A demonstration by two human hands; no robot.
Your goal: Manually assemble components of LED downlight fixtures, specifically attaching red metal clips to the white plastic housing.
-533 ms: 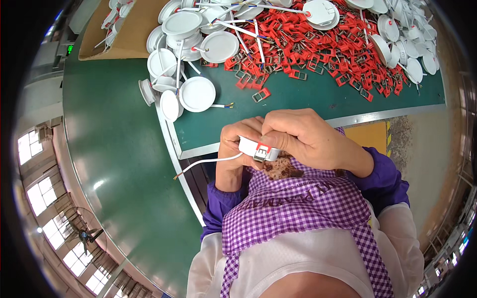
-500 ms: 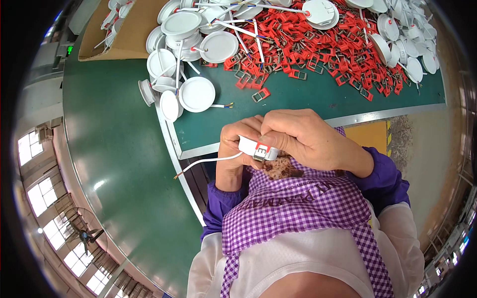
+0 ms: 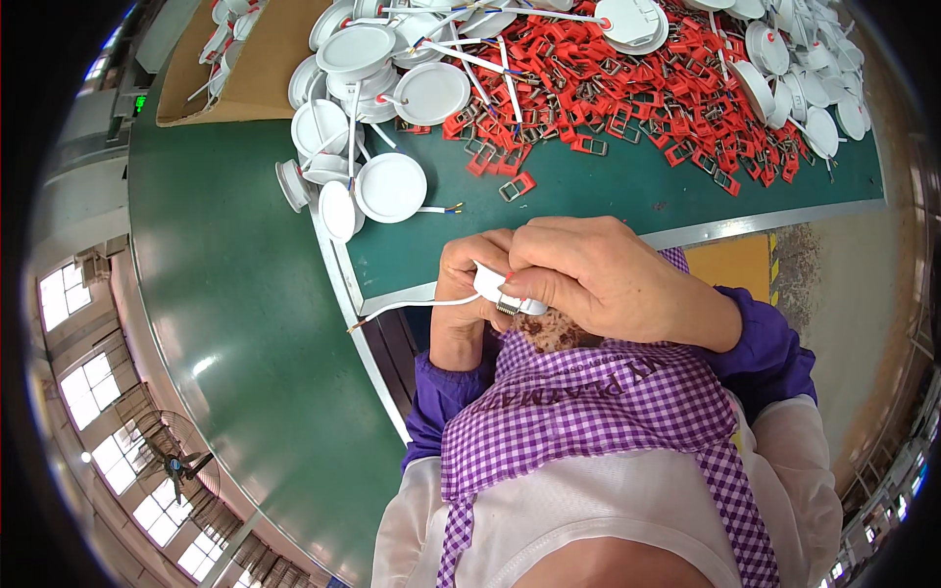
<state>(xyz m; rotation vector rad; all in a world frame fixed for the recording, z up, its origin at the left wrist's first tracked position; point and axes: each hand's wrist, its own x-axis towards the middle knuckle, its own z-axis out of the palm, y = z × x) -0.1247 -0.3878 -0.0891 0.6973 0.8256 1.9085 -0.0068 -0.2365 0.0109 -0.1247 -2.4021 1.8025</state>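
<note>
Left hand [image 3: 469,263] and right hand [image 3: 588,269] are both closed around a white lamp [image 3: 488,281] in front of the apron [image 3: 588,407], near the green worktop [image 3: 400,253]; farther off, upper left, an open cardboard box [image 3: 265,64] contains more white lamps [image 3: 243,24].

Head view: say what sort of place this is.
Most likely a factory assembly workshop: a heap of red clips, many matching white round fittings, and a large caged fan.
</note>
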